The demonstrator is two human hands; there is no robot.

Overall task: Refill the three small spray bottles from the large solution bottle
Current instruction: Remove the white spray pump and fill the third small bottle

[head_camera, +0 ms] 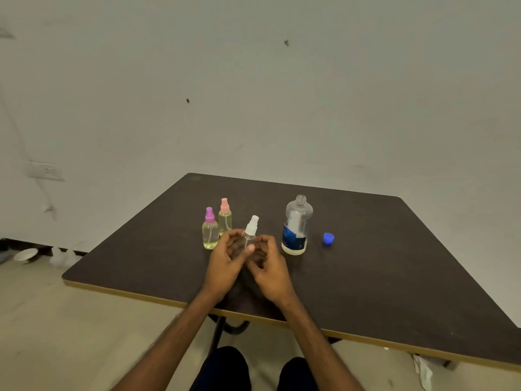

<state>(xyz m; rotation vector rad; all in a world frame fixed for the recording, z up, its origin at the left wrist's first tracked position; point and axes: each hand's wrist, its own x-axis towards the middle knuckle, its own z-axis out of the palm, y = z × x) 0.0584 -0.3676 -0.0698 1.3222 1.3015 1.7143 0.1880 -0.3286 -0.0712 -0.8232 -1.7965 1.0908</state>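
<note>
- Dark brown is the table (380, 263), and all the bottles stand on it in front of me.
- My left hand (225, 263) wraps around the low part of the white-top spray bottle (250, 232), with the thumb pressed on its front.
- My right hand (269, 269) is curled beside that bottle, fingers bent in toward it. I cannot tell if it grips the bottle or only touches it.
- This small bottle looks clear, and its white top leans a little to the right.
- The purple-top spray bottle (210, 230) and the pink-top spray bottle (225, 218) stand just left of my hands, close together. Both have yellow stuff inside.
- The large solution bottle (296, 225) stands upright to the right of my hands, with its top open.
- Its blue cap (328, 238) lies on the table, a bit farther right.
</note>
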